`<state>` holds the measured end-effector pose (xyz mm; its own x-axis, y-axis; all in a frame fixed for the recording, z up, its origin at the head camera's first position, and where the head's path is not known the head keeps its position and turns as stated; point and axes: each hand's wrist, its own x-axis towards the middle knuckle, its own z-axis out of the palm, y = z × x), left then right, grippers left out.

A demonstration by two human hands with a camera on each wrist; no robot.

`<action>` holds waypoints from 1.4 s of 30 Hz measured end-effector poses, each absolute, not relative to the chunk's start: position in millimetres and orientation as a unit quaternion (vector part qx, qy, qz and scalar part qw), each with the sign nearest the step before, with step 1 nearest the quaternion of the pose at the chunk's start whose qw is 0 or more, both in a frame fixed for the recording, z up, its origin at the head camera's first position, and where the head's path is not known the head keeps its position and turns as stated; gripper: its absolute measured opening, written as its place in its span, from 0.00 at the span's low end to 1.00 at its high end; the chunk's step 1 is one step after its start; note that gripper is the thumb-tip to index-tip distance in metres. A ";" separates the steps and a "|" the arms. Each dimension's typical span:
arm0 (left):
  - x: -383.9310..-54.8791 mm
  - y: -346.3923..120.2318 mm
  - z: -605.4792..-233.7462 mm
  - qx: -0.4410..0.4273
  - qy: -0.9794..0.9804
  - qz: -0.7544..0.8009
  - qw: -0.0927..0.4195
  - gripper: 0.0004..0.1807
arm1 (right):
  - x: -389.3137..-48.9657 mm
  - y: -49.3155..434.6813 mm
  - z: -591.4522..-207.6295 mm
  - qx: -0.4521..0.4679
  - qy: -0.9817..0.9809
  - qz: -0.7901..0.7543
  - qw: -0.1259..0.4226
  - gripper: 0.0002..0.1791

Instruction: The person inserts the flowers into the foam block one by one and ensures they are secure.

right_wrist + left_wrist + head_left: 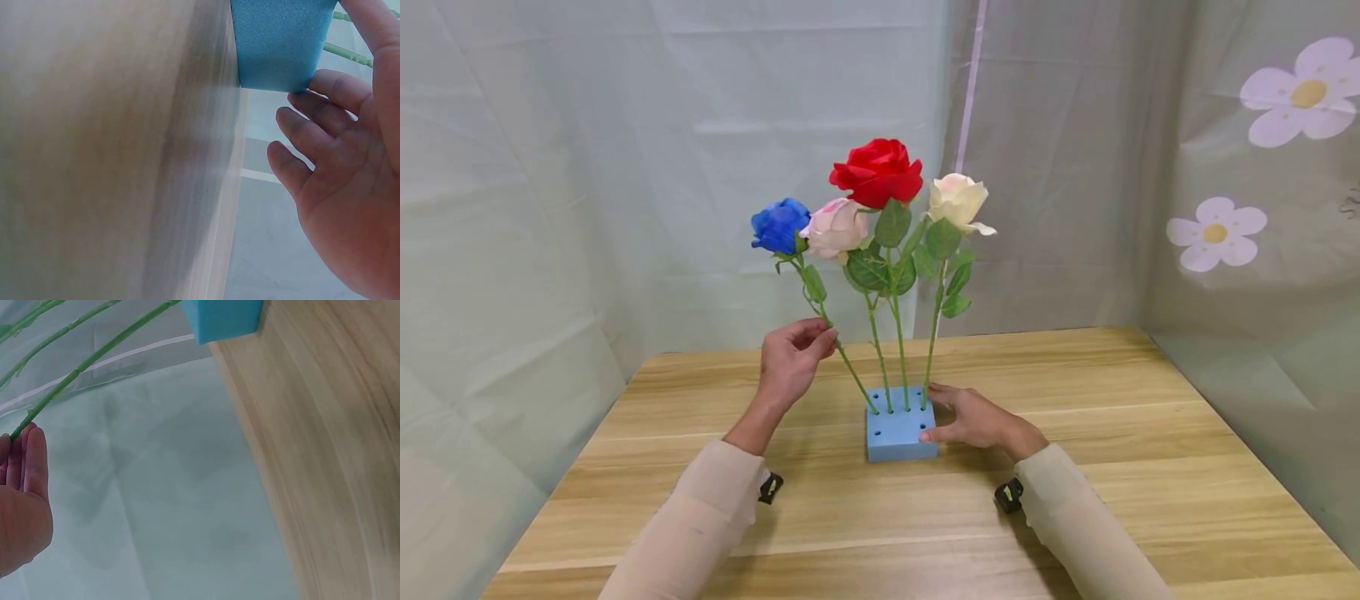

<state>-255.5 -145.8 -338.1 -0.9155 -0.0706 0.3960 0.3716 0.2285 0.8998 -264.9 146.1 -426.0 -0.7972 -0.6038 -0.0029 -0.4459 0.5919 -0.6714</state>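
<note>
My left hand point(793, 358) pinches the green stem of a blue artificial rose point(781, 226) between thumb and fingers, also seen in the left wrist view. That stem leans left, its lower end at a hole in the light blue foam block point(901, 448). My right hand point(973, 421) holds the block at its right side, thumb near the front and fingers toward the back corner. Beside the blue rose, a pink rose point(835, 227), a red rose point(878, 172) and a cream rose point(957, 202) stand in the block. In the right wrist view, fingertips touch the foam block point(281, 47).
The block sits on a wood-grain table point(1060, 375). Pale curtains point(587, 167) hang behind and at the sides, with printed white flowers point(1216, 235) on the right one. Bare holes show in the block's top.
</note>
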 end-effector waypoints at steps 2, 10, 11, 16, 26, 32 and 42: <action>-254.9 -146.2 -339.6 -0.099 -0.767 -0.608 0.181 0.11 | -264.3 146.0 -425.8 -0.295 0.886 -0.339 0.117 0.48; -251.9 -144.3 -345.5 -0.095 -0.766 -0.612 0.175 0.11 | -264.4 145.9 -427.2 -0.298 0.886 -0.336 0.115 0.48; -251.9 -144.0 -346.5 -0.095 -0.764 -0.613 0.175 0.11 | -264.5 146.0 -427.3 -0.298 0.886 -0.336 0.116 0.48; -252.3 -141.6 -350.6 -0.097 -0.751 -0.628 0.181 0.10 | -263.6 146.3 -427.0 -0.295 0.887 -0.335 0.117 0.48; -253.0 -135.6 -353.7 -0.100 -0.748 -0.632 0.178 0.10 | -264.2 146.1 -427.4 -0.293 0.889 -0.334 0.114 0.49; -253.0 -132.7 -354.4 -0.096 -0.756 -0.623 0.177 0.10 | -264.5 146.6 -425.7 -0.292 0.886 -0.340 0.118 0.48; -250.2 -121.1 -360.9 -0.104 -0.784 -0.588 0.170 0.09 | -265.6 146.4 -424.0 -0.296 0.884 -0.339 0.122 0.49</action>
